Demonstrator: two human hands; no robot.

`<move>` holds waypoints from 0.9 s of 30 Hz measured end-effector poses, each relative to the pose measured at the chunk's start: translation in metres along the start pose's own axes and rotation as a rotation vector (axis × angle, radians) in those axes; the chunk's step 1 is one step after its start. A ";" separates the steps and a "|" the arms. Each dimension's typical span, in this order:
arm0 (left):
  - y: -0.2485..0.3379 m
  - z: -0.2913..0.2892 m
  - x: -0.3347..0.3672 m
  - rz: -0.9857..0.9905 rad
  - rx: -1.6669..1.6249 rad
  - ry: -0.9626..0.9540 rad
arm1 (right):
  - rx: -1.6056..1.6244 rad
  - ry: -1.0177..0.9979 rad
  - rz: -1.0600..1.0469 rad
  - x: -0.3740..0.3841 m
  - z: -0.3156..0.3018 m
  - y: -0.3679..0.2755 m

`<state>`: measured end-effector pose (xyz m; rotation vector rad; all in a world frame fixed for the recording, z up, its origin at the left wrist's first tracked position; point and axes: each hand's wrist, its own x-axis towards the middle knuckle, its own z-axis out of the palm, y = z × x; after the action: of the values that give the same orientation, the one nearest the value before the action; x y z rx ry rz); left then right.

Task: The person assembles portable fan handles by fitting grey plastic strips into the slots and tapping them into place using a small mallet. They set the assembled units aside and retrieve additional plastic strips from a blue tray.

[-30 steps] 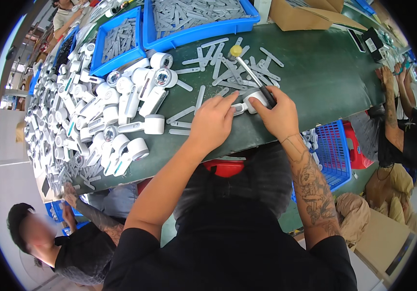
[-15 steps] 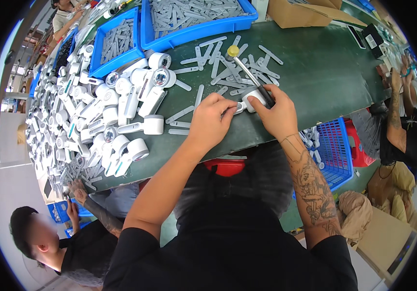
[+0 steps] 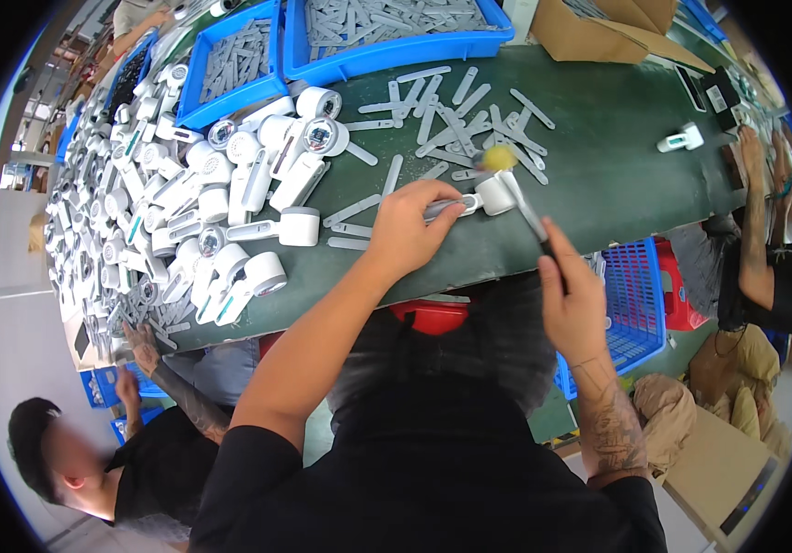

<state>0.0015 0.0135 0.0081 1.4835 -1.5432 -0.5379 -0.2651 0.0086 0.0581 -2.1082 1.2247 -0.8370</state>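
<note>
My left hand (image 3: 411,226) is closed around the handle of a white round-headed handheld device (image 3: 495,195), held low over the green table. In my right hand (image 3: 573,300) is the dark grip of a small mallet (image 3: 527,207) with a metal shaft. Its yellow head, blurred by motion, appears just above the device's round head; whether they touch I cannot tell. Beyond both hands lie several loose grey strips (image 3: 451,124). Fingers hide much of the device's handle.
Many similar white devices (image 3: 299,227) crowd the table's left. Blue trays (image 3: 396,53) of grey strips and a cardboard box (image 3: 589,37) stand behind. One white device (image 3: 681,138) lies at right, near another person's arm (image 3: 755,212). A second person sits lower left; a blue basket (image 3: 631,304) is below right.
My right hand has left the device's head and moved lower right, gripping the mallet, whose yellow head now hangs near the device. Another white device has appeared at the table's right.
</note>
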 end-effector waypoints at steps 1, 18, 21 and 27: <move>-0.002 0.000 -0.001 0.001 -0.006 -0.005 | -0.103 -0.089 0.037 -0.002 0.001 -0.003; -0.033 -0.031 -0.024 0.130 0.288 -0.037 | -0.045 0.132 -0.166 0.004 -0.014 -0.044; -0.030 -0.025 -0.018 0.149 0.262 -0.040 | -0.298 -0.243 0.004 -0.011 0.011 -0.017; -0.025 -0.028 -0.017 0.110 0.205 -0.089 | -0.236 -0.160 0.019 -0.016 0.010 -0.008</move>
<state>0.0359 0.0328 -0.0031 1.5332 -1.7823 -0.3948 -0.2597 0.0278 0.0537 -2.2953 1.3076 -0.5241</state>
